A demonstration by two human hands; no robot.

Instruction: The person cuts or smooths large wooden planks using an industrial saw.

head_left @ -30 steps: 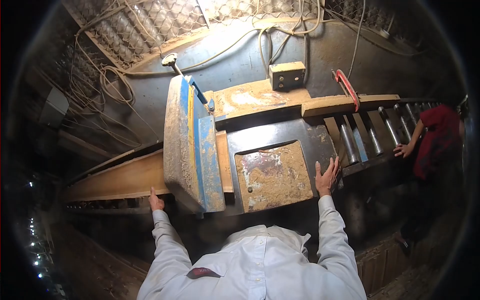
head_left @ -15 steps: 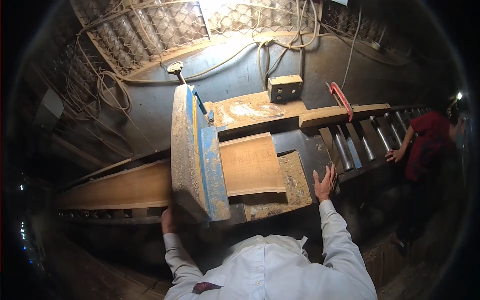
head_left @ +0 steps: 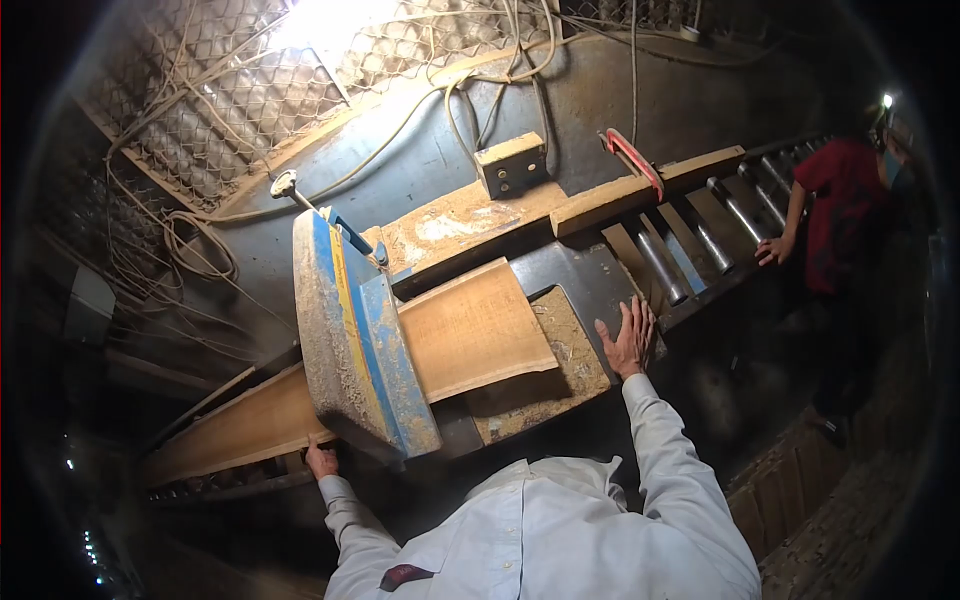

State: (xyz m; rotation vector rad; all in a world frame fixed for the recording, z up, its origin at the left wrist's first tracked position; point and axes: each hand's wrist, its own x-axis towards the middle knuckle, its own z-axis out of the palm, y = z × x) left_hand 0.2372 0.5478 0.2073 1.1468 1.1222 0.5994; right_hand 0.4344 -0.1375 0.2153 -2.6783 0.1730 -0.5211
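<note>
One long board (head_left: pixel 477 330) runs through the blue machine (head_left: pixel 362 345); likely stiff, heavy, best held by edges. Left hand (head_left: pixel 321 460) at near edge (grip unclear); right hand (head_left: pixel 628 340) spread on table (head_left: pixel 568 272).

A bright light (head_left: pixel 325 20) shone against wire mesh (head_left: pixel 240 115). Cables (head_left: pixel 500 77) hung across a metal wall (head_left: pixel 420 165), and the floor (head_left: pixel 835 550) below lay dim.
</note>
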